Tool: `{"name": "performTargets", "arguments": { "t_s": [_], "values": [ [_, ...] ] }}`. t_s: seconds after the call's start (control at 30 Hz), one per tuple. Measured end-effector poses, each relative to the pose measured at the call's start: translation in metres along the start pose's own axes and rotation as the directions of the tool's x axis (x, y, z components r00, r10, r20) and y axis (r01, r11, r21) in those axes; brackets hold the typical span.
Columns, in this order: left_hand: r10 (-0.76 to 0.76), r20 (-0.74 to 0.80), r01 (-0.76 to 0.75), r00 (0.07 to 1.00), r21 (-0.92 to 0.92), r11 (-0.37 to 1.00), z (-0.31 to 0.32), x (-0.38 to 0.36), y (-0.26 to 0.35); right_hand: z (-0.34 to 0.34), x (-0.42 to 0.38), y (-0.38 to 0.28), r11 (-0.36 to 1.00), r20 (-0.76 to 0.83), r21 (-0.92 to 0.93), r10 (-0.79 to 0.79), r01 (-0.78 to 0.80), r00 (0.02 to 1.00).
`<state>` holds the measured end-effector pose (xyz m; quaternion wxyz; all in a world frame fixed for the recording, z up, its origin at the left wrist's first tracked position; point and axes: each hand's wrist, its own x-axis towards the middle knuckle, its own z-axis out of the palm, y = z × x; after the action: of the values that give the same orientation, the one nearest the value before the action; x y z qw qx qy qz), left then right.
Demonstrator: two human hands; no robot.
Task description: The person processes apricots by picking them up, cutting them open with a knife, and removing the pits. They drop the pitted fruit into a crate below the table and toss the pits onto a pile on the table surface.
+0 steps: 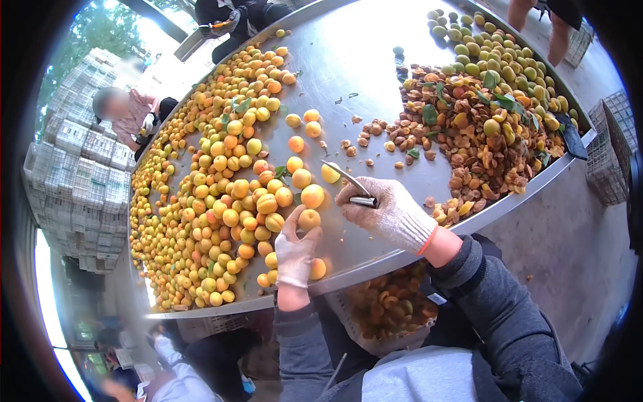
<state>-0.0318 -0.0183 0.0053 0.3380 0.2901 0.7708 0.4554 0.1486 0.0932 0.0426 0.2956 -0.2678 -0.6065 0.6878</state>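
My left hand (pixel 297 251), in a pale work glove, has its finger and thumb around an apricot (pixel 309 220) at the near edge of a loose pile of apricots (pixel 231 218). My right hand (pixel 388 209), in a white knitted glove with an orange cuff band, grips a small knife (pixel 345 177). Its thin blade points up and left, and a shiny metal end shows below the fist. Just past the blade tip lies a yellow apricot (pixel 330 172). A larger apricot (pixel 312 196) rests right above the one in my left hand.
A metal table (pixel 335 70) carries the fruit. Pits and scraps (pixel 479 151) are heaped at its right, with greenish fruit (pixel 499 57) behind. Below the edge, a crate (pixel 392 305) holds cut apricots. Stacked crates (pixel 87 161) stand left. Other people (pixel 124 114) are around the table.
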Motion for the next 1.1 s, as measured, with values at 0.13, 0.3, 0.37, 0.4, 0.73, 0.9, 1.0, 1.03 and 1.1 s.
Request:
{"name": "performTargets", "arguments": {
  "t_s": [0.13,0.3,0.37,0.4,0.73,0.9,1.0,1.03,1.1],
  "values": [
    [0.212,0.173,-0.045,0.962,-0.662,0.748,0.002,-0.024,0.014,0.012,-0.001,0.006,0.983,0.073,-0.18,0.044,-0.031,0.996],
    [0.273,0.128,-0.037,0.953,-0.849,0.528,0.007,-0.023,0.009,0.027,-0.006,0.0,0.927,0.102,-0.373,0.073,-0.03,0.992],
    [0.295,0.075,-0.125,0.953,-0.787,0.604,0.006,-0.017,-0.003,0.032,-0.007,0.003,0.916,0.115,-0.401,0.041,0.009,0.992],
    [0.294,0.071,-0.126,0.953,-0.791,0.598,0.006,-0.017,-0.002,0.034,-0.008,0.005,0.906,0.125,-0.421,0.011,0.043,0.992],
    [0.276,0.193,0.034,0.941,-0.871,0.491,-0.006,-0.022,0.006,0.047,-0.003,0.01,0.775,0.154,-0.618,-0.048,0.134,0.987],
    [0.259,0.179,0.035,0.949,-0.877,0.479,-0.006,-0.025,0.008,0.05,-0.004,0.01,0.763,0.158,-0.621,-0.105,0.181,0.982],
    [0.254,0.173,0.024,0.952,-0.866,0.5,-0.006,-0.026,0.008,0.05,-0.005,0.005,0.77,0.156,-0.617,-0.083,0.162,0.984],
    [0.262,0.179,0.027,0.948,-0.868,0.496,-0.006,-0.025,0.006,0.05,-0.005,0.003,0.777,0.153,-0.613,-0.059,0.141,0.987],
    [0.271,0.184,0.03,0.945,-0.871,0.49,-0.006,-0.025,0.007,0.05,-0.005,0.006,0.785,0.153,-0.602,-0.065,0.145,0.986]
  ]
}}
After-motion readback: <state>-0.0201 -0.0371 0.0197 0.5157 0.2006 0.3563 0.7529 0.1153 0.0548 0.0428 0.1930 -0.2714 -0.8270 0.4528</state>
